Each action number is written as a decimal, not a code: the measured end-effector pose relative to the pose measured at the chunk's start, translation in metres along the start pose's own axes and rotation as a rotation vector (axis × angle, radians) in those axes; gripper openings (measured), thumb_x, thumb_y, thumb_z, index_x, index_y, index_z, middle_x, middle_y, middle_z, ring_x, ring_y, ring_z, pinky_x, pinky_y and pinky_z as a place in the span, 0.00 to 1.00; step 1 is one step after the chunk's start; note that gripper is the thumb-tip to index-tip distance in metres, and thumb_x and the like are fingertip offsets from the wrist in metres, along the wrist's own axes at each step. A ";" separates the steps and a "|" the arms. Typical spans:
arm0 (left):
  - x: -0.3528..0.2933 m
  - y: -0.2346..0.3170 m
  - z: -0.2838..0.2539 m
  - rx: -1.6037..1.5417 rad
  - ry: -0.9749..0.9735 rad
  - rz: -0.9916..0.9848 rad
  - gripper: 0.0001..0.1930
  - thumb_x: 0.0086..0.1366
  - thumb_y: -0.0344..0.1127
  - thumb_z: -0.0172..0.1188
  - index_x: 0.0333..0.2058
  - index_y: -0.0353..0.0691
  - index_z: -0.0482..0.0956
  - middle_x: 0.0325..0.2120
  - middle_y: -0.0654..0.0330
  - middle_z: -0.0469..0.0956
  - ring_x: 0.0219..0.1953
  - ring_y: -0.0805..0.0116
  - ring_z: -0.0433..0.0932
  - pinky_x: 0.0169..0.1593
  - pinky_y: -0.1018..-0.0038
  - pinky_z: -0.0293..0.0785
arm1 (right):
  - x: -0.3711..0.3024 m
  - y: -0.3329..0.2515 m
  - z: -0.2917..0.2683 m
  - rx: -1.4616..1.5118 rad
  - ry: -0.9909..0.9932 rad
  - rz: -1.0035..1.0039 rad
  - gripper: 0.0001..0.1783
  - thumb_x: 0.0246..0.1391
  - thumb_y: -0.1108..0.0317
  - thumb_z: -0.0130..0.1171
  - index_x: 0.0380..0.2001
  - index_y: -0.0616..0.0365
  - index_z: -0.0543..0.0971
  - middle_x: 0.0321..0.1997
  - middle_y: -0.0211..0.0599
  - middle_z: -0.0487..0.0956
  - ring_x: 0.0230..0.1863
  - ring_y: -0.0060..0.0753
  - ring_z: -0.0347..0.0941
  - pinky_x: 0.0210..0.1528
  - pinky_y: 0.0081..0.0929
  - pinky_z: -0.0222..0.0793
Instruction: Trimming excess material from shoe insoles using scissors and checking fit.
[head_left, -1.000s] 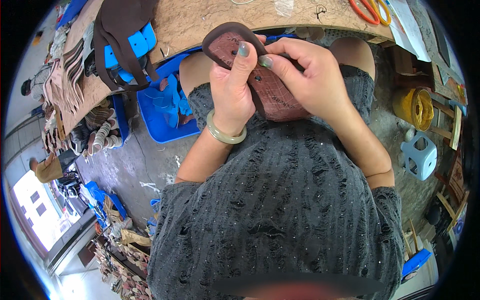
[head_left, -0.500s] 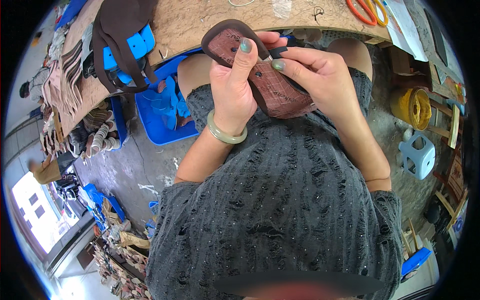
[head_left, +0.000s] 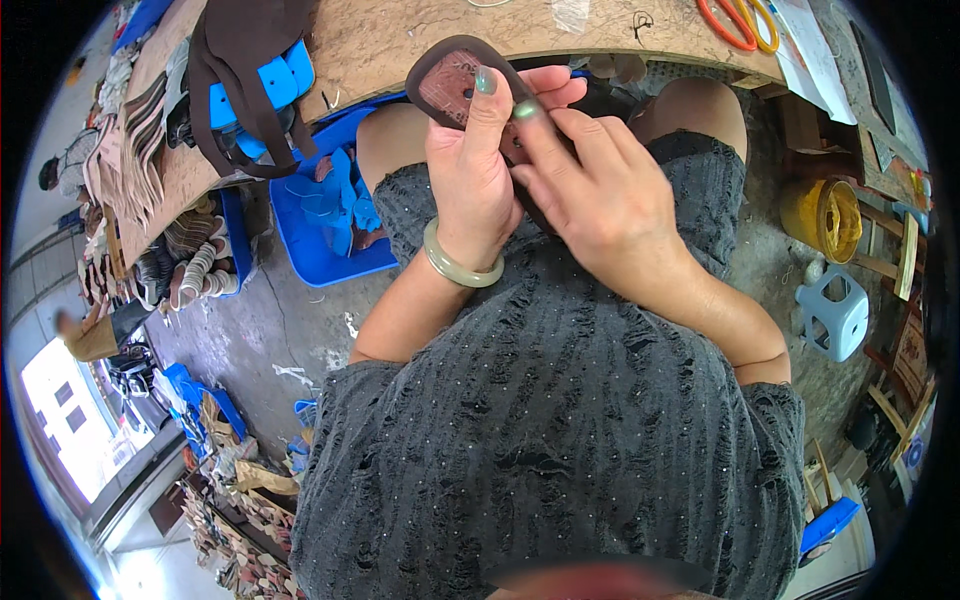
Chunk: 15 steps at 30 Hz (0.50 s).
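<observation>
A shoe insole [head_left: 447, 84] with a dark brown rim and a reddish-brown, line-marked underside is held up over my lap, tilted. My left hand [head_left: 472, 165] grips it by the middle, thumb on the underside and fingers behind, with a pale bangle on the wrist. My right hand [head_left: 610, 205] lies across the lower half, one fingertip pressed on the edge beside my left thumb and the others curled round the side. One small dark hole shows near my left thumb. The black strap end seen earlier is hidden under my right hand.
Ahead stands a wooden table [head_left: 400, 55] with dark brown strap pieces [head_left: 235, 45], blue pieces [head_left: 262, 97] and orange-and-yellow-handled scissors [head_left: 735, 25]. A blue bin [head_left: 318, 262] holds blue scraps. To the right are a yellow bucket [head_left: 808, 215] and a light-blue stool [head_left: 845, 320]. Another person [head_left: 95, 335] is far left.
My right hand has let go of the black strap end and turned palm-down over the lower half of the insole. My left hand keeps its hold almost unmoved.
</observation>
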<state>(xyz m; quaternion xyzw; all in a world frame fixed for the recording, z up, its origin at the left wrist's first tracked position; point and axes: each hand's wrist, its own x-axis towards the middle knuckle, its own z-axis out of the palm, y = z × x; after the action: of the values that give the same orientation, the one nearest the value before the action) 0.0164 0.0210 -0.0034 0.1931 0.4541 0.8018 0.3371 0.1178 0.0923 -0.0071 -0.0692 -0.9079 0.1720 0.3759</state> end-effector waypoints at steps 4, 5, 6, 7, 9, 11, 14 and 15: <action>0.001 -0.002 -0.004 -0.029 -0.004 -0.038 0.18 0.71 0.45 0.45 0.42 0.32 0.71 0.38 0.48 0.78 0.42 0.55 0.80 0.44 0.65 0.79 | -0.002 0.000 0.000 -0.057 -0.120 -0.026 0.24 0.45 0.66 0.59 0.48 0.61 0.74 0.41 0.43 0.72 0.34 0.38 0.69 0.35 0.30 0.69; 0.001 -0.004 -0.007 -0.061 -0.006 -0.026 0.17 0.71 0.44 0.46 0.40 0.32 0.72 0.36 0.49 0.78 0.40 0.58 0.80 0.44 0.66 0.78 | -0.002 0.000 0.000 -0.038 -0.124 -0.028 0.25 0.43 0.68 0.60 0.48 0.59 0.75 0.39 0.41 0.72 0.33 0.37 0.69 0.34 0.30 0.69; 0.001 -0.004 -0.009 -0.094 -0.009 -0.015 0.16 0.71 0.43 0.48 0.38 0.32 0.73 0.33 0.51 0.79 0.39 0.61 0.80 0.45 0.67 0.78 | 0.000 0.001 -0.003 -0.038 -0.124 -0.029 0.25 0.43 0.68 0.60 0.48 0.59 0.75 0.39 0.41 0.72 0.33 0.37 0.69 0.34 0.30 0.69; 0.001 -0.003 -0.008 -0.095 -0.006 -0.013 0.16 0.71 0.43 0.48 0.38 0.32 0.73 0.33 0.51 0.79 0.39 0.61 0.80 0.45 0.67 0.78 | 0.003 0.003 -0.008 0.059 -0.115 0.008 0.24 0.44 0.70 0.61 0.49 0.59 0.75 0.38 0.40 0.74 0.34 0.37 0.71 0.35 0.30 0.70; 0.000 0.001 -0.004 -0.157 0.045 0.015 0.16 0.70 0.42 0.49 0.36 0.33 0.73 0.32 0.53 0.78 0.37 0.63 0.79 0.46 0.68 0.77 | 0.004 0.004 -0.017 0.159 -0.109 0.043 0.24 0.44 0.72 0.62 0.49 0.58 0.75 0.37 0.39 0.76 0.35 0.36 0.73 0.37 0.29 0.71; 0.004 -0.001 -0.013 -0.125 -0.037 0.027 0.13 0.70 0.42 0.48 0.39 0.38 0.70 0.33 0.55 0.76 0.37 0.62 0.78 0.47 0.62 0.77 | -0.001 0.003 -0.026 0.654 -0.080 0.669 0.24 0.45 0.73 0.63 0.49 0.59 0.74 0.37 0.39 0.80 0.38 0.31 0.77 0.42 0.25 0.72; 0.004 -0.002 -0.013 -0.091 -0.079 0.107 0.13 0.71 0.43 0.47 0.37 0.38 0.69 0.31 0.56 0.74 0.34 0.64 0.75 0.50 0.57 0.74 | -0.007 0.022 -0.027 0.860 -0.256 0.820 0.18 0.46 0.69 0.64 0.42 0.64 0.79 0.36 0.35 0.80 0.39 0.23 0.75 0.43 0.22 0.70; 0.003 -0.003 -0.012 -0.093 -0.081 0.102 0.13 0.71 0.43 0.47 0.37 0.38 0.69 0.31 0.56 0.74 0.34 0.64 0.75 0.50 0.57 0.74 | -0.005 0.020 -0.028 0.934 -0.316 0.861 0.16 0.47 0.69 0.64 0.40 0.64 0.80 0.34 0.33 0.80 0.37 0.21 0.74 0.41 0.21 0.70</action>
<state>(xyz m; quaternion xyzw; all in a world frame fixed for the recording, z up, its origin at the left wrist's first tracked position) 0.0076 0.0168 -0.0120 0.2323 0.3917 0.8298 0.3226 0.1413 0.1168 0.0007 -0.2300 -0.6732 0.6914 0.1258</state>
